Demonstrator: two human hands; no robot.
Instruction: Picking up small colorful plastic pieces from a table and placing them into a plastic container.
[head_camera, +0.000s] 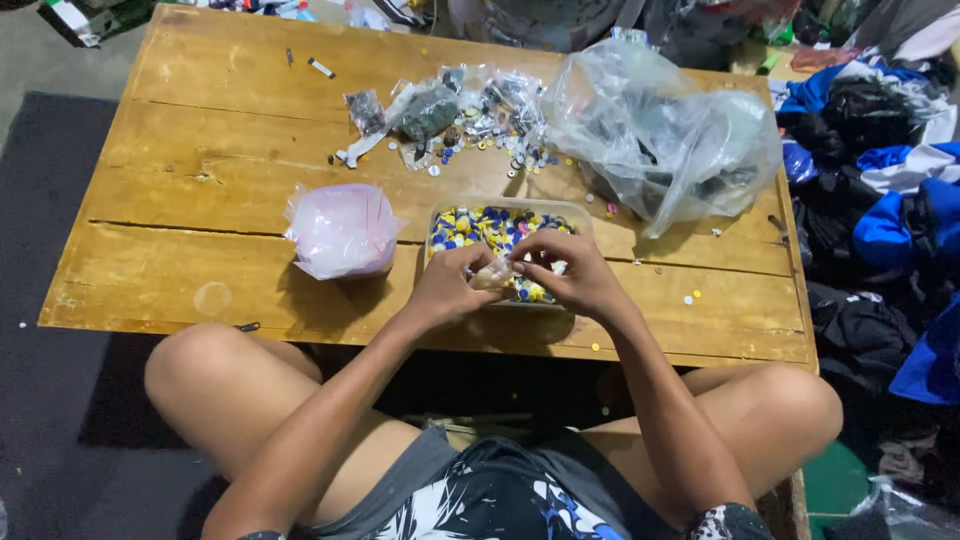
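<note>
Small pale item (494, 274), hard to identify, pinched between both hands (515, 278) over button tub (580, 214)

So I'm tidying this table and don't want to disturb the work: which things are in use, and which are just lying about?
In use:
left hand and right hand, together pinching a small pale bag
clear plastic tub of coloured buttons

Lying about:
pink plastic bag
large crumpled clear plastic bag
scattered loose buttons and small packets
wooden table
</note>
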